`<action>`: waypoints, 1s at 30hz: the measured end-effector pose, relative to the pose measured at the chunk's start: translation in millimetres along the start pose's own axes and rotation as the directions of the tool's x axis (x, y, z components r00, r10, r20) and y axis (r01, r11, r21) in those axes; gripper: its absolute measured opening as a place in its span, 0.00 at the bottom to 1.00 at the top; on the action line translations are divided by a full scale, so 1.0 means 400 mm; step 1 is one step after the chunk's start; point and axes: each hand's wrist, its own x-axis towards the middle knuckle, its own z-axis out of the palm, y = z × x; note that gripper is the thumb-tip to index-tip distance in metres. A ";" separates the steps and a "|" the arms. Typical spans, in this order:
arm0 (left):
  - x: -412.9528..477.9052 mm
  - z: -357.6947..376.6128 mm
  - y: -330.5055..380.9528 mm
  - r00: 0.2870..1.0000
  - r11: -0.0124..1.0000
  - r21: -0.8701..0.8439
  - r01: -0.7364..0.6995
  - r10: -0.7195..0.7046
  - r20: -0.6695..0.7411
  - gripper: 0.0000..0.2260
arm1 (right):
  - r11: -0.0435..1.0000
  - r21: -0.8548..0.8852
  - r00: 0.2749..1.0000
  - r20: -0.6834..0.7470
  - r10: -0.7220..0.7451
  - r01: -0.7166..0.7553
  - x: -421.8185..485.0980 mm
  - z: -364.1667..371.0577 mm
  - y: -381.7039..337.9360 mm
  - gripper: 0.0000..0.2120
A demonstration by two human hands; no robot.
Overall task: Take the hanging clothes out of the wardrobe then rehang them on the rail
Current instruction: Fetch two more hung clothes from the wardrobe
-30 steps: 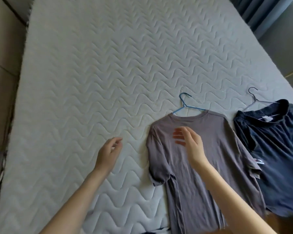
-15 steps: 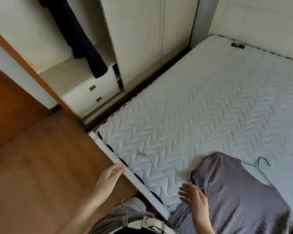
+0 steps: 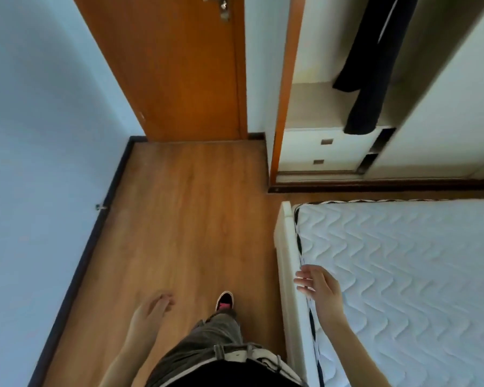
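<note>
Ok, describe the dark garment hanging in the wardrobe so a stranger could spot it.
Find the open wardrobe right of the orange wooden door. Inside, above two white drawers, hangs the dark garment. It is the only clothing visible there, long and near-black against pale panels.

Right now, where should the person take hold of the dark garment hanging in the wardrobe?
Probably at its top, hidden above the frame, reaching through the open wardrobe front: the dark garment hangs limp, so its lower end offers no firm hold.
</note>
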 end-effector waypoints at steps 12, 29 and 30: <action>0.513 -0.124 0.250 0.990 0.997 0.072 0.018 -0.027 0.138 0.10 | 0.991 0.016 0.987 -0.084 0.136 -0.135 0.326 0.363 -0.115 0.13; 1.163 0.276 0.841 0.925 0.996 0.031 -0.086 0.068 0.373 0.10 | 0.985 0.087 0.941 -0.295 0.168 -0.149 0.981 0.400 -0.434 0.12; 1.197 0.288 0.866 0.927 0.995 0.050 -0.083 0.059 0.370 0.10 | 0.989 0.077 0.948 -0.284 0.141 -0.124 1.032 0.406 -0.473 0.13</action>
